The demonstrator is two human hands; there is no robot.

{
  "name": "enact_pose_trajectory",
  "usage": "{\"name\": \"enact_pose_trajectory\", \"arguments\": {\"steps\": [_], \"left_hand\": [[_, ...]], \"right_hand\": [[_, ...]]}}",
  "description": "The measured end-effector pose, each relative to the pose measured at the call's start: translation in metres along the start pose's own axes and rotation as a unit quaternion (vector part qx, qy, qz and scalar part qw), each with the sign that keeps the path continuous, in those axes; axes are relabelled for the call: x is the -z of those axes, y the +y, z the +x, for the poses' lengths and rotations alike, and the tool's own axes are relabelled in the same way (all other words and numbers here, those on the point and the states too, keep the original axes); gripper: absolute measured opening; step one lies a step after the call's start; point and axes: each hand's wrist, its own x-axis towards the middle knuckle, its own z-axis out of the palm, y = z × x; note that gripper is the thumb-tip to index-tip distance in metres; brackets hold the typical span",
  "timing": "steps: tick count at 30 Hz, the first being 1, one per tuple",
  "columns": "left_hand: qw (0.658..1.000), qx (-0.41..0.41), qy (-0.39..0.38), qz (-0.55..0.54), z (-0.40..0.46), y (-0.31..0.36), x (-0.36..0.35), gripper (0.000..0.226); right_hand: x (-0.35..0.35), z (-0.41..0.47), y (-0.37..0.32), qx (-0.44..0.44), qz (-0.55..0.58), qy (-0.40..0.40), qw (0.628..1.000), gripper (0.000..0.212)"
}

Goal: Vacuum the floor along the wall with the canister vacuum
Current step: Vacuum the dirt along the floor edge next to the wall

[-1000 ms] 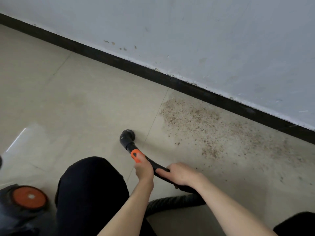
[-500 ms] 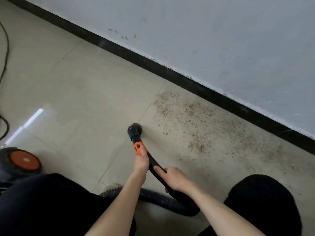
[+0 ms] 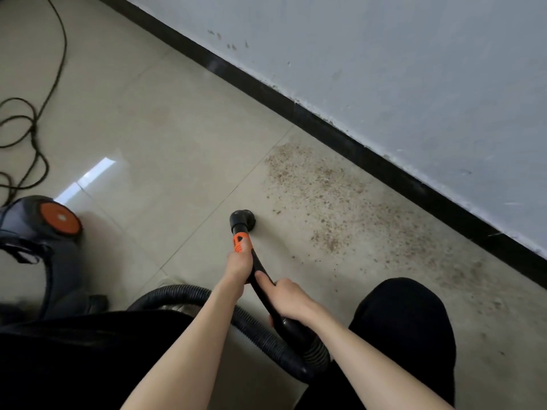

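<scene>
Head view shows the tiled floor (image 3: 165, 137) running up to a pale wall (image 3: 414, 69) with a black skirting (image 3: 325, 119) slanting from far left to near right. Brown dirt (image 3: 319, 196) lies scattered on the floor just beside the skirting, right of my nozzle. At the left sits the vacuum (image 3: 38, 232), dark with an orange disc, and its cable (image 3: 32, 122) loops on the floor beyond it. Near me, the ribbed hose (image 3: 254, 329) curves between my black-clad knees. My right hand (image 3: 288, 300) curls round the black tube (image 3: 260, 273); my left hand (image 3: 238, 266) grips it farther forward, at the orange collar. Beyond that, the round nozzle (image 3: 244, 218) rests on the floor, left of the dirt.
</scene>
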Motion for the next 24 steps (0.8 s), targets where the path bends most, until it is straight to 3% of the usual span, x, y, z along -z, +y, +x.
{"name": "enact_pose_trajectory", "arguments": {"steps": [5,14,19,24], "left_hand": [[1.0,0.008,0.007,-0.03,-0.012,-0.018,-0.008,0.059],[1.0,0.014,0.017,0.004,-0.015,-0.033,-0.005,0.061],[0.999,-0.009,0.023,0.026,-0.017,-0.049,-0.002,0.062],[0.998,-0.053,-0.025,0.031,-0.013,-0.033,-0.03,0.062]], "right_hand": [[0.0,-0.01,0.013,-0.003,-0.053,0.0,0.999,0.066],[-0.009,-0.015,0.027,-0.002,-0.01,-0.036,0.999,0.069],[-0.03,-0.019,0.038,0.009,-0.044,0.004,0.999,0.073],[-0.01,-0.019,0.047,0.012,-0.044,0.057,0.997,0.072]]}}
